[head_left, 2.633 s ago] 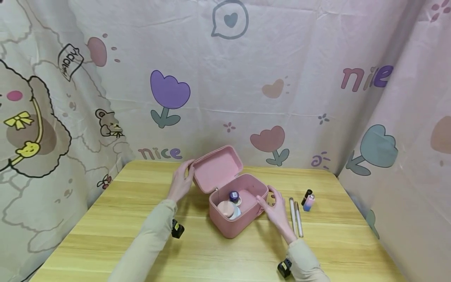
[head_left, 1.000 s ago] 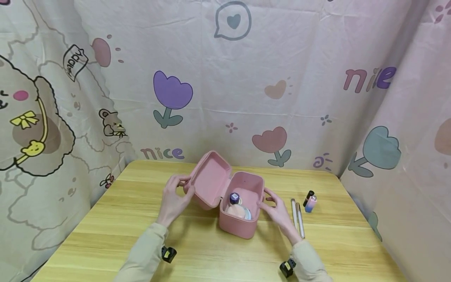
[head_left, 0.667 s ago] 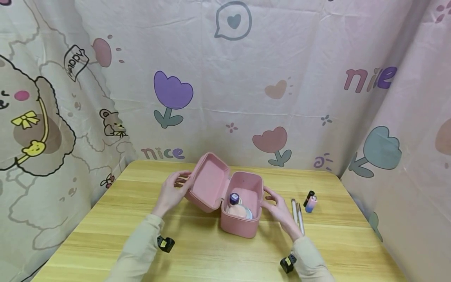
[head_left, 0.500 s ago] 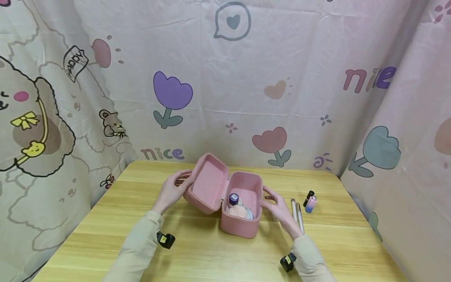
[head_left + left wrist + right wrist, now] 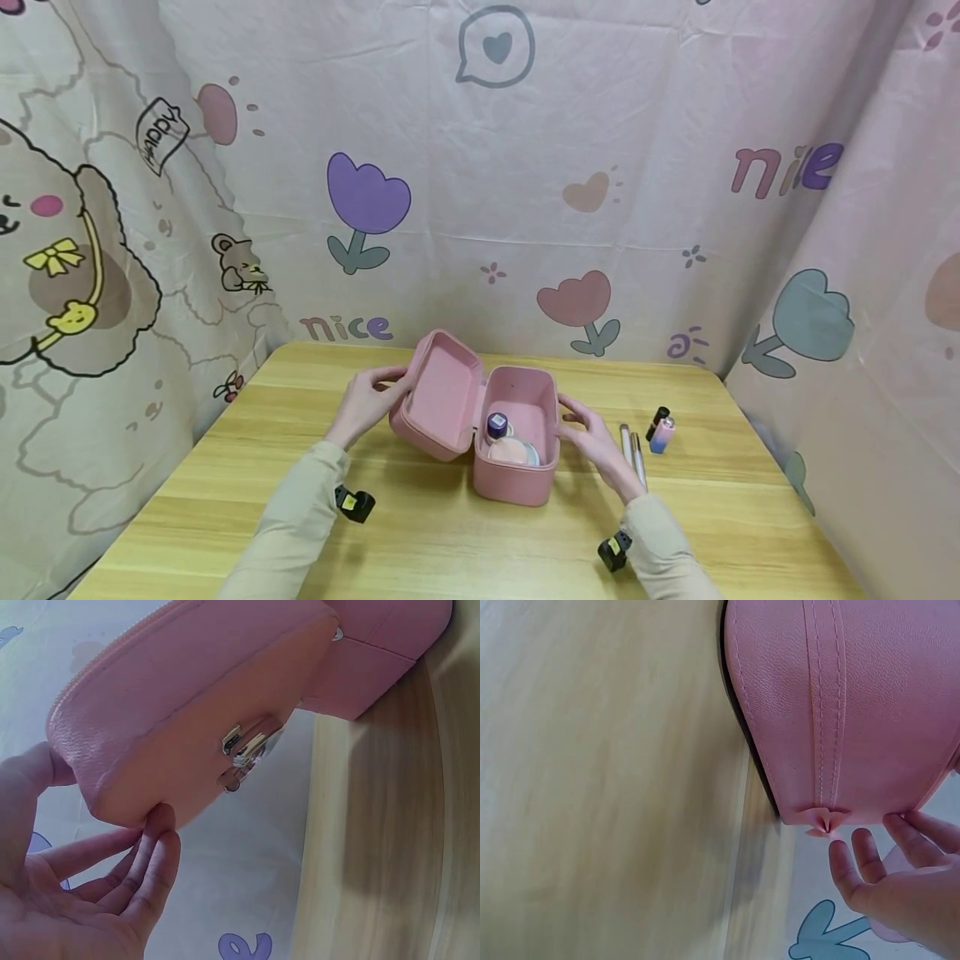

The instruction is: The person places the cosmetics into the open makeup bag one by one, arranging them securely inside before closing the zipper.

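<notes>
A curtain (image 5: 465,125) printed with flowers and hearts closes off the far side, and a wooden table (image 5: 420,558) lies before me. From the left, my left hand (image 5: 365,407) comes first: its thumb and fingers pinch the corner of the pink lid (image 5: 446,392), which leans to the left, its hollow side facing up and right. The box (image 5: 516,485) stands in the middle of the table, joined to the lid along its left rim. Inside, toward the near left, sit a purple-topped jar (image 5: 497,426) and, nearer, a round peach pad (image 5: 507,451). My right hand (image 5: 596,440) touches the right rim; whether thumb and fingers clamp it or only rest there I cannot tell. Farther right are two thin sticks (image 5: 637,458), then a black tube (image 5: 656,422) and, just beside it on the near side, a pink-and-blue tube (image 5: 662,436).

I take the step in hand to be holding the lid back while steadying the box; the next move seems to call for a brace on the right, so the box won't tip if the lid swings.

My left wrist view shows metal fittings (image 5: 255,748) on the lid's outer face, hidden from the head view; my right wrist view adds a small bow (image 5: 825,820) on the box's outer wall. Only the head view looks inside.
</notes>
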`<state>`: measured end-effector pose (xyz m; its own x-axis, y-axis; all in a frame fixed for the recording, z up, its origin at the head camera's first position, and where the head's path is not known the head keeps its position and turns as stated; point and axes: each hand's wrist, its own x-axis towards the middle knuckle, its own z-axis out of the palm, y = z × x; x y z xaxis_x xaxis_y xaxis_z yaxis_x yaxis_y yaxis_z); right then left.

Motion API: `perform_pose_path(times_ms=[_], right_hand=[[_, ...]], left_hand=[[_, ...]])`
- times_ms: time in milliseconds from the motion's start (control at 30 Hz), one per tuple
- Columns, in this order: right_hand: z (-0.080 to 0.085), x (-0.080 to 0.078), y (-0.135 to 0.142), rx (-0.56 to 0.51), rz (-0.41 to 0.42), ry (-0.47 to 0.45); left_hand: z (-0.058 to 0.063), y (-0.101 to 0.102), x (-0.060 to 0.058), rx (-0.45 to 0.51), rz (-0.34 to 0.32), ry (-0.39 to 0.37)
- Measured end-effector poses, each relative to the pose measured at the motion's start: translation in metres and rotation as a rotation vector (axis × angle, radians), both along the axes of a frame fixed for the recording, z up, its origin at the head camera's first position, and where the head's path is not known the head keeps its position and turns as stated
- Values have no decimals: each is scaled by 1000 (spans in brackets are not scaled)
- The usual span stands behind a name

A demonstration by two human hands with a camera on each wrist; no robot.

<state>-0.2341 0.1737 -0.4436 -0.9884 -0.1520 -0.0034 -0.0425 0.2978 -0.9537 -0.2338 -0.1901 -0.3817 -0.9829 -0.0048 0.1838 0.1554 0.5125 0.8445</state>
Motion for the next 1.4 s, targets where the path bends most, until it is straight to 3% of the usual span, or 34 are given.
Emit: perform_pose_path(times_ms=[267,400,700,900,1133,1400], right_hand=[[0,6,5,39,4,36],[1,11,9,103,-47,82],[-5,17,28,521,-179,186],[-3,19,48,773,-201,224],[3,23,65,742,-179,30],[0,21,71,723,-161,11]], left_hand=[[2,0,6,23,9,-10],[3,-1,8,48,10,-10],[3,-2,10,89,-5,-16],[3,-2,11,129,-31,-46],[2,-4,10,136,-41,-60],[-1,-4,9,129,-34,-68]])
